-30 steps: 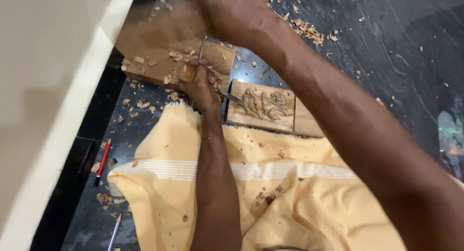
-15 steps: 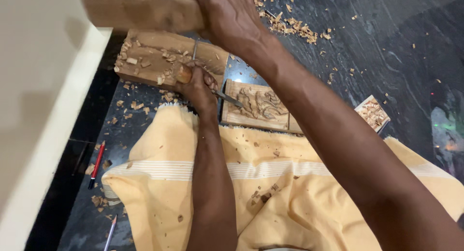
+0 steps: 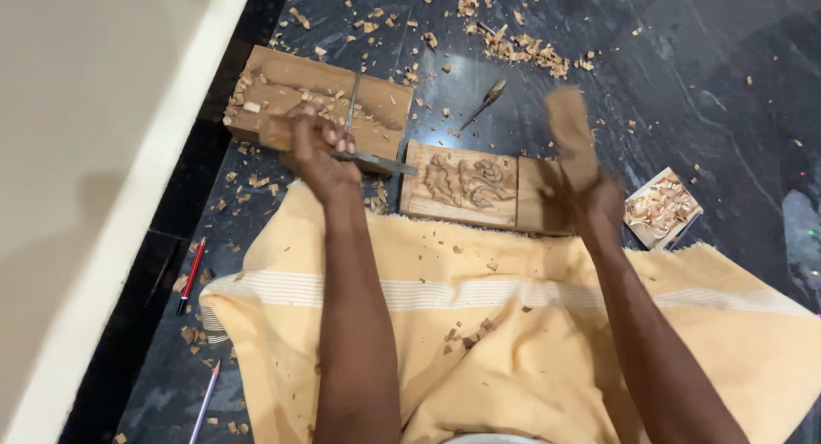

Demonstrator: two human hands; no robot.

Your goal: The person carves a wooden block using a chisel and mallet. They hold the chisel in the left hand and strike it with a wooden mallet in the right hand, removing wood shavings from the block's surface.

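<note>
Left of the carved panel [image 3: 462, 184], a red pencil [image 3: 191, 275] lies on the dark floor and a plain wood block [image 3: 318, 102] is strewn with chips. The left hand [image 3: 315, 149] has its fingers clamped round a chisel [image 3: 374, 162] whose blade points at the panel's left edge. The panel's relief looks partly cut. Right of it, the right hand [image 3: 590, 200] grips a blurred wooden mallet [image 3: 568, 136].

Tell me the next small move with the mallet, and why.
Probably bring the mallet in the right hand across onto the chisel's handle end: the left hand holds its blade at the carved panel's edge, and the mallet is away to the right.
</note>
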